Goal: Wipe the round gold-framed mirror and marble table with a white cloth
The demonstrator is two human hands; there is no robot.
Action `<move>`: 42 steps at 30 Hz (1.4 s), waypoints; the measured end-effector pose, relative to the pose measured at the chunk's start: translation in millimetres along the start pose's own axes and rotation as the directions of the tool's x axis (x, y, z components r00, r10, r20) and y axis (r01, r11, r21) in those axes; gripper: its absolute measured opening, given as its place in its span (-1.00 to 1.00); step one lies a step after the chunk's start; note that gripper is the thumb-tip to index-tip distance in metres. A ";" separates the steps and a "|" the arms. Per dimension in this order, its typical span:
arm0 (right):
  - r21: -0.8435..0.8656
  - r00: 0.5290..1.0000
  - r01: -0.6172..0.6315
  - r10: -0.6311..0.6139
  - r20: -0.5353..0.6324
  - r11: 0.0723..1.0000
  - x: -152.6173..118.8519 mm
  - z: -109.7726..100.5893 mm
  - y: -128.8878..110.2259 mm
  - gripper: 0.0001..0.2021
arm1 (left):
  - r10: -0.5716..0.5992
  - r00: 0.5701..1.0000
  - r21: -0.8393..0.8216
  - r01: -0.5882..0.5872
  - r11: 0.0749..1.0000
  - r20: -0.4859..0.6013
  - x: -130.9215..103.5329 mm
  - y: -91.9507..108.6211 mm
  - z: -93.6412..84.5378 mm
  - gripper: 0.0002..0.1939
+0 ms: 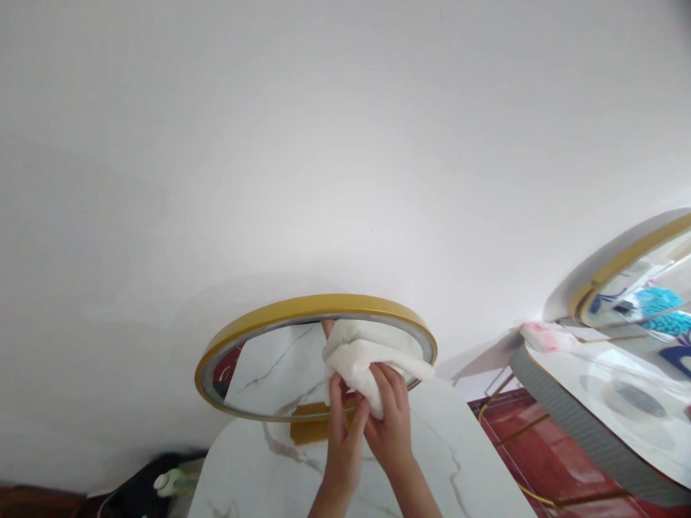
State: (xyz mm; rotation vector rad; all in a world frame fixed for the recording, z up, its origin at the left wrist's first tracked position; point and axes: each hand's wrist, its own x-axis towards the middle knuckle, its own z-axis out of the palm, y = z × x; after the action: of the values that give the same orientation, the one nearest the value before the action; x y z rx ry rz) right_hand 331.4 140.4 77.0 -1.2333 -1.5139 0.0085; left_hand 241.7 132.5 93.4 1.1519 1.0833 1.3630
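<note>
Nearest the camera are two bare forearms, coming in from the near edge and running up to a left hand [345, 421] and a right hand [393, 423], side by side. Both have hold of a bunched white cloth [365, 359] — right fingers curled over the near side, left fingers bent in at its lower left corner. Can't tell how firm the left grip is, some fingertips are hidden.

The cloth sits just past the hands, over the right half of an oval-looking mirror [274, 366] with a gold rim. The thing to notice: the mirror's long axis runs left to right, and most of the uncovered glass is left of the cloth, so the left hand is nearer to it. A loose end of cloth pokes out right, over the rim. Mirror's on a gold base [309, 433] on a marbled white table [479, 490], near the wall.
</note>
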 end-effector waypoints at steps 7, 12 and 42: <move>0.093 0.965 0.094 -0.114 0.236 0.991 18.0 46.9 -70.0 -0.48 | 0.106 0.965 -0.088 -0.131 0.987 -0.241 9.0 28.9 -77.0 -0.36; 0.144 0.937 0.070 -0.115 0.329 0.987 12.3 87.5 -104.0 -0.43 | 0.136 0.904 -0.019 -0.157 0.987 -0.404 13.3 27.2 -126.7 -0.40; -0.131 0.992 0.127 -0.124 0.028 0.983 139.2 -64.7 -69.0 -0.59 | 0.664 0.714 0.844 -0.483 0.234 0.224 61.0 136.3 -120.0 -0.48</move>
State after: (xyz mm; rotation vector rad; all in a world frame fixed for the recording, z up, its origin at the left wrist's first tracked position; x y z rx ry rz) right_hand 356.4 165.7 241.4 -1.2425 -1.6282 -0.1658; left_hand 101.6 177.5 216.0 2.4598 1.6766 1.4882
